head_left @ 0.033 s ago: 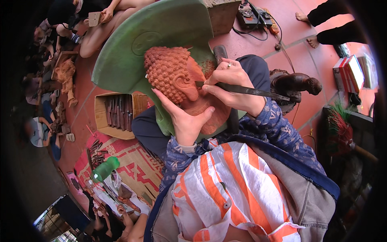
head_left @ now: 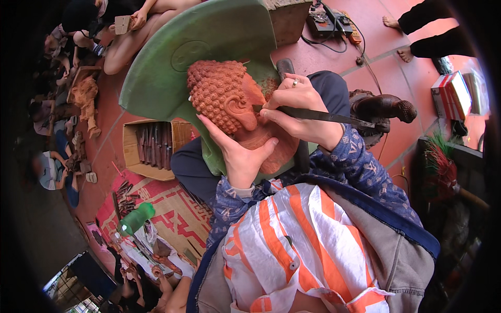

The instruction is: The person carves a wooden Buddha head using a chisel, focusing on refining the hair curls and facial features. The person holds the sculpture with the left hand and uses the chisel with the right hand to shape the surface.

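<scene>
A reddish-brown carved wooden head (head_left: 216,94), covered in rows of small knob-like curls and with a long ear, lies against a green plastic chair seat (head_left: 151,78) in front of me. My left hand (head_left: 241,156) grips it at the neck, its thumb over the near side and its fingers up behind the curls. Pinched in my right hand (head_left: 305,109) is a dark flat metal carving tool (head_left: 334,117). The tool's working end meets the wood just in front of the ear; its other end sticks out to the right. My right fingers partly cover the face side.
Left of my knee, a cardboard box (head_left: 148,172) holds several wooden-handled tools. A green bottle (head_left: 136,219) is over the patterned mat (head_left: 180,221). At right are a dark carved figure (head_left: 381,110) and a striped carton (head_left: 446,96). Other people sit at left; an electrical box (head_left: 329,23) has trailing cables.
</scene>
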